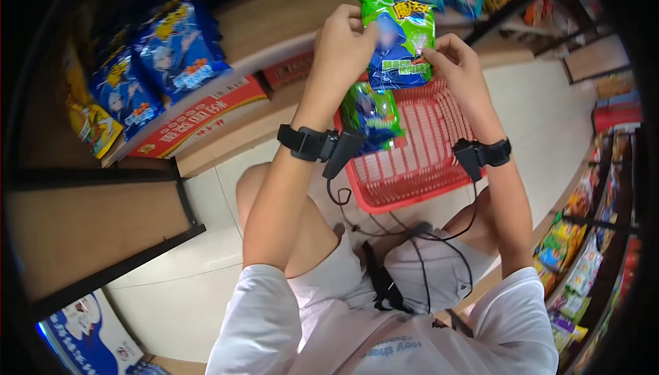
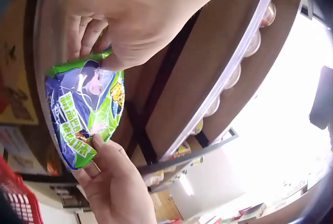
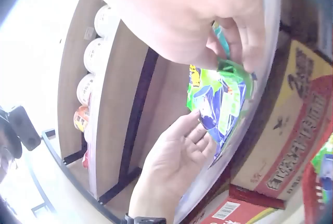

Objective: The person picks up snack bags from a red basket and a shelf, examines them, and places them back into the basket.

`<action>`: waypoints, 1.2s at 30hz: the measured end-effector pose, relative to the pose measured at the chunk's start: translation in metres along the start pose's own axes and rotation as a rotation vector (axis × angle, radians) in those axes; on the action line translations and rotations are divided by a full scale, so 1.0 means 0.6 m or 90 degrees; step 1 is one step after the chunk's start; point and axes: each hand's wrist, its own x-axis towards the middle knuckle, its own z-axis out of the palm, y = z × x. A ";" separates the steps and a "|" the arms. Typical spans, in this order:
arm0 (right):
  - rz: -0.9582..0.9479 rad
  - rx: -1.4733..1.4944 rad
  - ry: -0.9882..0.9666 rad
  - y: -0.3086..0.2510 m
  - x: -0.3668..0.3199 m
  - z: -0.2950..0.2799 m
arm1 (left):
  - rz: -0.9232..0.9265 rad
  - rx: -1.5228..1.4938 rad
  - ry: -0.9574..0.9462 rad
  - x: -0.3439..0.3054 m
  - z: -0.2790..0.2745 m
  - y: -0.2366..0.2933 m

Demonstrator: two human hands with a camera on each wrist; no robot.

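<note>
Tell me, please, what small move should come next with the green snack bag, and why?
Probably lower the green snack bag into the red basket: the left hand and right hand pinch its two edges, it hangs right above the basket, and a similar green bag already lies inside.

Straight below our grip on the green packet stands the red basket; a second green bag fills its left end, and the rest of its mesh bottom lies free. Beyond and left of the grip, the wooden shelf and the red carton block us. To the right, bare floor lies open.
</note>
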 end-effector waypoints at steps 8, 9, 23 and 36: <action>0.164 0.016 -0.087 0.123 -0.171 -0.129 | -0.095 0.172 -0.331 -0.157 0.109 0.018; 0.187 -0.002 -0.110 0.136 -0.182 -0.143 | -0.144 0.161 -0.379 -0.168 0.118 0.006; 0.336 -0.195 -0.500 0.292 -0.180 -0.068 | -0.752 -0.026 -0.437 -0.271 0.134 -0.087; 0.468 -0.376 -0.714 0.355 -0.149 0.042 | -0.968 -0.151 -0.358 -0.317 0.163 -0.246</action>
